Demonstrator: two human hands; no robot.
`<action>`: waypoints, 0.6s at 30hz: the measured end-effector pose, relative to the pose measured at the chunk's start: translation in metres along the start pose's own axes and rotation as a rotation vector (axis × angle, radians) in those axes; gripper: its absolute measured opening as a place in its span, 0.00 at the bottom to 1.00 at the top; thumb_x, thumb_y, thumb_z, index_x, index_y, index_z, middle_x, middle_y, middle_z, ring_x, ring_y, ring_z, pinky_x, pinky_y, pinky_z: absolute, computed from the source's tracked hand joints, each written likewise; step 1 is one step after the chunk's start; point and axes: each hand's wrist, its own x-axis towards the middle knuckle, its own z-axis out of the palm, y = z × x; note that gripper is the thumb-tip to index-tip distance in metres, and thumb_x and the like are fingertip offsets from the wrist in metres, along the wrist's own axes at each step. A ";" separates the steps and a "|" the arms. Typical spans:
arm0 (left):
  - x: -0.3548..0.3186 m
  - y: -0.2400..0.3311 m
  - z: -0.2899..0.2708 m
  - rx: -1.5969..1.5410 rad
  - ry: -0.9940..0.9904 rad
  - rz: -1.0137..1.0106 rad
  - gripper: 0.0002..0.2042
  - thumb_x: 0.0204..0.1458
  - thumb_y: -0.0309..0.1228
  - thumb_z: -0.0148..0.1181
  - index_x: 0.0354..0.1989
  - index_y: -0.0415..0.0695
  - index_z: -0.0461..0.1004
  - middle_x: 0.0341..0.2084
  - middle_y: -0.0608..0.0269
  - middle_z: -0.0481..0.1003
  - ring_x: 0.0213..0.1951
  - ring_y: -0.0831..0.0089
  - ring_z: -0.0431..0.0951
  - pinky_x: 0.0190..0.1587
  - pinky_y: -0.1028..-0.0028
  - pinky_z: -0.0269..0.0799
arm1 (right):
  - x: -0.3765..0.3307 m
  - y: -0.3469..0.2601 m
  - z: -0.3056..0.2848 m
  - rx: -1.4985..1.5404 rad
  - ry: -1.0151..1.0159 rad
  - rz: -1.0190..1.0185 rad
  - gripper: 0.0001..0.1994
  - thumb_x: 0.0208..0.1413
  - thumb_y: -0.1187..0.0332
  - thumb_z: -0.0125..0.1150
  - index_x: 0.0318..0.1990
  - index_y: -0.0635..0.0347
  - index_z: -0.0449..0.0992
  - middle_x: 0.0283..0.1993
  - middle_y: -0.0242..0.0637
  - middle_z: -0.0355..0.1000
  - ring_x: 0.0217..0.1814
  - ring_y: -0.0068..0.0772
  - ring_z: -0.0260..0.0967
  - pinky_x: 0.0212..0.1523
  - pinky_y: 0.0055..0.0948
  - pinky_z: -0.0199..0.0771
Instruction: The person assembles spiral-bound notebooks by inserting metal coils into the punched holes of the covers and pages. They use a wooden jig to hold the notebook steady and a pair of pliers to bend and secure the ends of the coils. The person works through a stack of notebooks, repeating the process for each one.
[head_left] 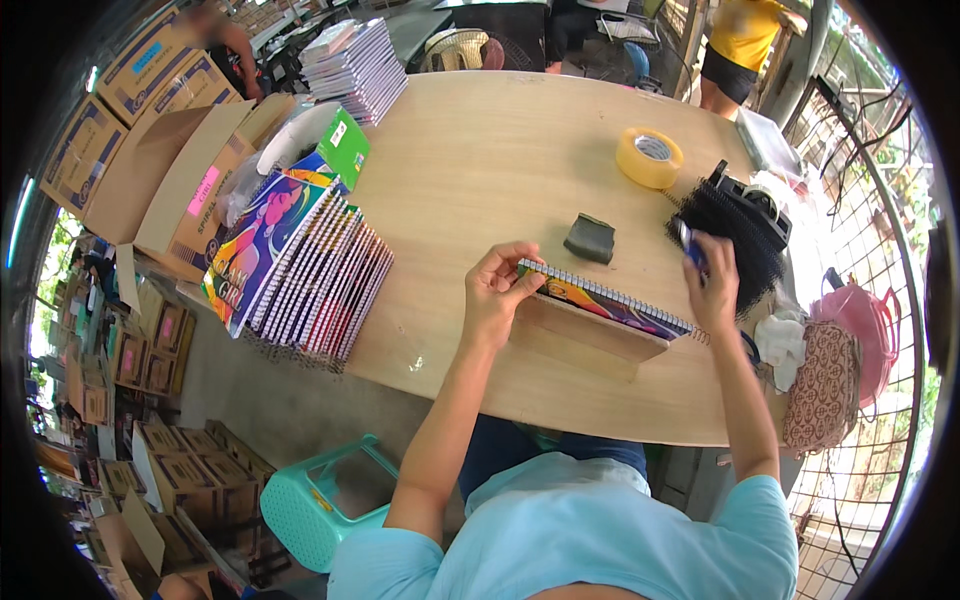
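Note:
A spiral notebook [610, 305] with a colourful cover stands on its long edge, its coil binding uppermost. My left hand [497, 290] is closed around the notebook's left end, thumb against the cover. The coil's loose tail [700, 336] sticks out past the right end, below my right hand [714, 285]. That hand is raised and closed on a small dark-blue tool [690, 245]; its exact kind is hard to make out. A dark grey block [590, 238] lies just beyond the notebook. To the right of it rests a heap of black plastic coils [735, 240].
Stacked spiral notebooks [310, 270] fill the table's left side, with more books [355, 70] behind. A yellow tape roll [650, 158] lies at the far right. Cardboard boxes [165, 180] stand left; a patterned pouch [825, 385] is by the right edge. A turquoise stool [320, 505] stands below.

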 end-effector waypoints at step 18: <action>0.003 0.007 0.001 -0.043 -0.001 -0.093 0.33 0.44 0.16 0.69 0.61 0.41 0.63 0.31 0.62 0.80 0.34 0.80 0.77 0.41 0.80 0.74 | 0.112 -0.179 -0.004 -0.470 -0.383 -1.314 0.03 0.43 0.66 0.60 0.26 0.51 0.78 0.33 0.24 0.70 0.47 0.26 0.68 0.71 0.52 0.53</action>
